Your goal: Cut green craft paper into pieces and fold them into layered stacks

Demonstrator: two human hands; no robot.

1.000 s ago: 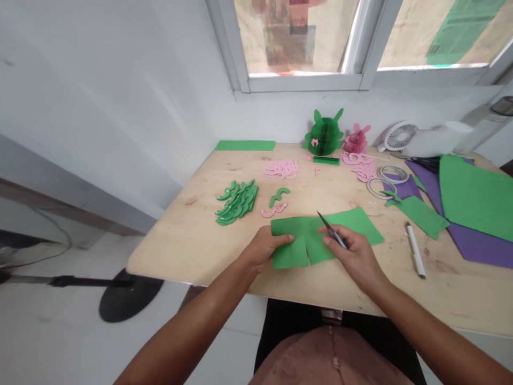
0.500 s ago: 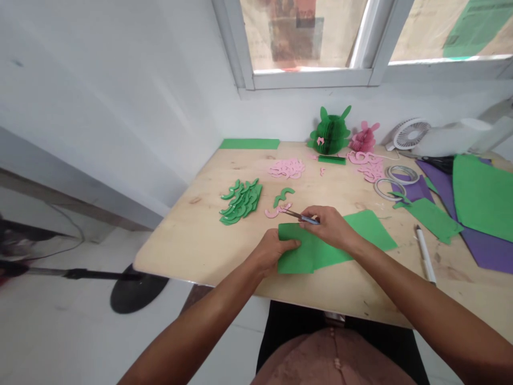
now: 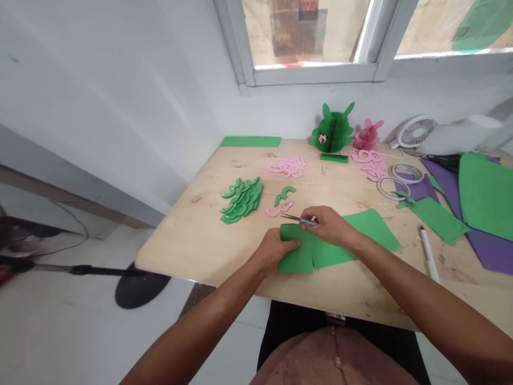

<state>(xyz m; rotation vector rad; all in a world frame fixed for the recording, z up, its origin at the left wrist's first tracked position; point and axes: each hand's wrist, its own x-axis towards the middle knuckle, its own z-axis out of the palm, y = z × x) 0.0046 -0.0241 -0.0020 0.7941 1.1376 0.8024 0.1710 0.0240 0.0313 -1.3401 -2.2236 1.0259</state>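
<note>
My left hand (image 3: 276, 247) pinches the left end of a green paper sheet (image 3: 298, 255), its thumb on top and its other fingers hidden. My right hand (image 3: 326, 222) is closed around small scissors (image 3: 308, 221) with a bluish handle. Their slim, pointed blades point left, just above the sheet's far edge. A narrow slit runs in from the sheet's near edge, beside a wider green part (image 3: 368, 230) that extends right beneath my right wrist. Just beyond the blades lie a wavy pink cutout (image 3: 279, 209) and a wavy green cutout (image 3: 285, 195).
Left of my hands is a heap of green cutouts (image 3: 242, 200); pink cutouts (image 3: 287, 166) lie farther back. Green and pink honeycomb paper figures (image 3: 332, 131) stand by the wall near a white fan (image 3: 417, 131). Tape rolls (image 3: 394, 189), a marker (image 3: 429, 254) and purple sheets (image 3: 491, 248) are to the right.
The slit between the sheet's left part and the wider right part now shows as a small gap at the near edge. Both hands stay nearly in place; the view has shifted slightly.
</note>
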